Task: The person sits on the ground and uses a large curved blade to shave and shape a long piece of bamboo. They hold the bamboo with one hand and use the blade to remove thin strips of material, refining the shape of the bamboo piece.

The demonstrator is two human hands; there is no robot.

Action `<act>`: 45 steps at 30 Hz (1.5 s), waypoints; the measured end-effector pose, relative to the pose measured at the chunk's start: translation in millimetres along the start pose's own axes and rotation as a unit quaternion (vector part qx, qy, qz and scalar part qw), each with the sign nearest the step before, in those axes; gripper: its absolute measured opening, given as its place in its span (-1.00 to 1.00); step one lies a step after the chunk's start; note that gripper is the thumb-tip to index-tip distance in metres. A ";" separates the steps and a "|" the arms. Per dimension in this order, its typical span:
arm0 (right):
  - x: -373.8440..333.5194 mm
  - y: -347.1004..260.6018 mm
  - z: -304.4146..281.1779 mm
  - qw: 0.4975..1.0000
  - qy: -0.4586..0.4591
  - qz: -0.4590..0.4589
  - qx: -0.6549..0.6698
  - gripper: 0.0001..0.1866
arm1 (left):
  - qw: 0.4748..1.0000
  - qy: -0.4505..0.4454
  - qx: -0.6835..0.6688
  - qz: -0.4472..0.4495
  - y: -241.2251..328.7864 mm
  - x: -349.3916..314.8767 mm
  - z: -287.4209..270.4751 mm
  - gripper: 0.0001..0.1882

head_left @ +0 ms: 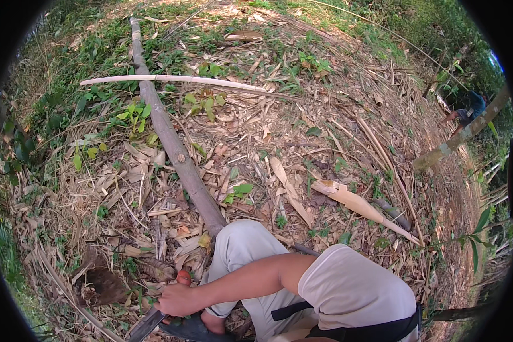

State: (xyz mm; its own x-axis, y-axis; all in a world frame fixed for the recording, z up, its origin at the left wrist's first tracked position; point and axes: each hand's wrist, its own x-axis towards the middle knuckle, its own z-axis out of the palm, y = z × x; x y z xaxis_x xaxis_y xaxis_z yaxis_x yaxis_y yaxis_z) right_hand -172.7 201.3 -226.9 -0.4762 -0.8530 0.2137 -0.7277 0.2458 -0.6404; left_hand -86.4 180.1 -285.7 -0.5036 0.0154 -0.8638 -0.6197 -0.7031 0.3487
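Ahead of right hand (175, 300): grey-brown pole (163, 128), pale strip (182, 79) lying across it. Ahead-right: broken pale wood piece (356, 203); farther off, another person (474, 107).

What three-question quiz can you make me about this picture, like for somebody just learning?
1. True or false: the pale curved strip crosses the long grey pole.
2. What grips the orange-handled tool?
A) the left hand
B) the right hand
C) no hand
3. Fill in the blank: another person shows near the picture's ____ edge.

Key:
1. True.
2. B.
3. Right.
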 end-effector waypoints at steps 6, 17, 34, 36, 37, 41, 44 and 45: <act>0.7 11.8 29.2 0.998 -0.017 -0.016 -0.064 -0.85 | 1.000 -0.010 -0.003 -0.005 -6.1 8.2 6.3 -0.79; -3.3 14.4 35.9 0.996 -0.070 0.033 -0.039 -0.80 | 0.999 -0.031 -0.002 -0.018 -10.3 13.8 -0.4 -0.80; -6.4 -3.7 61.5 0.992 0.003 -0.086 -0.091 -0.80 | 0.996 0.073 0.053 0.028 23.9 -13.4 -90.3 -0.80; -5.3 -1.6 60.2 0.991 0.002 -0.083 -0.101 -0.81 | 0.995 0.075 0.057 0.034 26.0 -10.7 -90.4 -0.80; -5.1 -1.4 59.8 0.991 0.001 -0.081 -0.103 -0.81 | 0.995 0.076 0.057 0.034 28.3 -11.5 -92.4 -0.80; -4.0 0.8 57.9 0.991 -0.011 -0.075 -0.114 -0.84 | 0.993 0.087 0.065 0.040 29.1 -7.2 -91.4 -0.80; -0.9 1.1 54.4 0.990 -0.039 -0.070 -0.116 -0.77 | 0.992 0.096 0.066 0.044 31.3 -3.6 -91.7 -0.80; -0.3 3.1 57.9 0.989 -0.047 -0.066 -0.122 -0.77 | 0.992 0.100 0.070 0.042 30.1 -4.5 -92.1 -0.80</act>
State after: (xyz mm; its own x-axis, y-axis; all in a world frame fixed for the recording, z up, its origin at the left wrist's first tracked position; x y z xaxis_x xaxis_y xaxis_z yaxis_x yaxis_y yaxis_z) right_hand -146.2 175.7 -271.7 -0.3302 -0.9212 0.2061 -0.8832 0.2245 -0.4118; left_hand -47.4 93.5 -304.8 -0.4356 -0.1903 -0.8798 -0.6656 -0.5899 0.4572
